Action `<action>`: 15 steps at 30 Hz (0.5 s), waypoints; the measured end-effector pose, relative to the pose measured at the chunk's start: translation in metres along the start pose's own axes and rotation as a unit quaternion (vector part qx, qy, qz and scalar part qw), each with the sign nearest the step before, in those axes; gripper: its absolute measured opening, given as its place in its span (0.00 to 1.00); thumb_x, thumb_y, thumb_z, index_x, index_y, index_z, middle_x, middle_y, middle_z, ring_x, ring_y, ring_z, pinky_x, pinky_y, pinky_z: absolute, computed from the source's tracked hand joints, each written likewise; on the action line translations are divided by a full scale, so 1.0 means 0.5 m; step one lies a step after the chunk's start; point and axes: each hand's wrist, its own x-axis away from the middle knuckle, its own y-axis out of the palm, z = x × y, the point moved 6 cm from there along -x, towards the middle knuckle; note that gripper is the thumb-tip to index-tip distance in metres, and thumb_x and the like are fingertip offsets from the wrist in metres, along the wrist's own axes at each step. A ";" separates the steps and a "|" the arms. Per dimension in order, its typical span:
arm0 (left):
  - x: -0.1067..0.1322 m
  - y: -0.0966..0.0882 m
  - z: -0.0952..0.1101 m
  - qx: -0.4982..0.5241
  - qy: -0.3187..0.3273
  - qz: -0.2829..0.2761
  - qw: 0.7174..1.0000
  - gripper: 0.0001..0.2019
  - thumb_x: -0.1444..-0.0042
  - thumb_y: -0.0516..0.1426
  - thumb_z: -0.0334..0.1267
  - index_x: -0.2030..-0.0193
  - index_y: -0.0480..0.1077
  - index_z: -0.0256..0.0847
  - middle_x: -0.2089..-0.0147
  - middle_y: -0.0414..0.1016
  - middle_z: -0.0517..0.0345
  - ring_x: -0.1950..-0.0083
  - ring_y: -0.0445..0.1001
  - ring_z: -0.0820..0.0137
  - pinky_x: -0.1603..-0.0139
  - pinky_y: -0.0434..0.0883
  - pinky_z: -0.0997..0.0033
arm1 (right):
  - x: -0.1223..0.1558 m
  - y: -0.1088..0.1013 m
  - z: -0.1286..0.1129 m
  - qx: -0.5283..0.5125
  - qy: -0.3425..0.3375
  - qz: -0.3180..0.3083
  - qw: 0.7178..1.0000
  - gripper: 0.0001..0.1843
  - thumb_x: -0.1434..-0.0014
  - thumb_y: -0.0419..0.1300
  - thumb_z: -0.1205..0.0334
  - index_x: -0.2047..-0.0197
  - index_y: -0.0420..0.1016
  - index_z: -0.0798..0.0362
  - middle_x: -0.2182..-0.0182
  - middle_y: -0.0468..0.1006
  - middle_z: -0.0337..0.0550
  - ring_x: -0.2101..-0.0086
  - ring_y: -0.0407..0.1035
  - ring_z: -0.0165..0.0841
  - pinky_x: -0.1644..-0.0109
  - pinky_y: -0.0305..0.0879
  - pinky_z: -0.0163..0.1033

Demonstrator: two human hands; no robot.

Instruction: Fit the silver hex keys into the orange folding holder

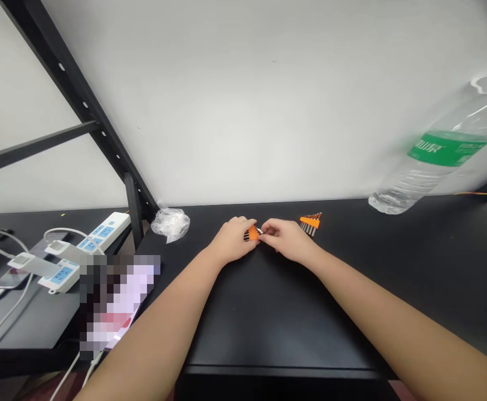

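Observation:
My left hand [230, 240] and my right hand [286, 238] meet near the back of a black table [277, 312]. Between them is a small orange holder [251, 234] with dark bits in it. The left hand's fingers are curled round the holder. The right hand's fingertips pinch a small metal piece at the holder's right end. A second orange holder [310, 223] with several metal bits lies on the table just right of my right hand, untouched.
A crumpled clear plastic bag [170, 223] lies left of my hands. A clear water bottle [439, 156] with a green label stands at the right. White power strips [97, 236] with cables sit on the lower left surface, beside a black frame post [134, 214].

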 end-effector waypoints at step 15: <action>0.002 -0.011 -0.069 -0.068 -0.173 0.068 0.980 0.22 0.40 0.61 0.57 0.45 0.76 0.48 0.47 0.73 0.49 0.44 0.69 0.55 0.46 0.68 0.58 | 0.001 -0.124 0.004 0.308 0.001 0.088 0.947 0.13 0.34 0.57 0.54 0.56 0.81 0.48 0.56 0.82 0.47 0.58 0.75 0.40 0.53 0.67 0.42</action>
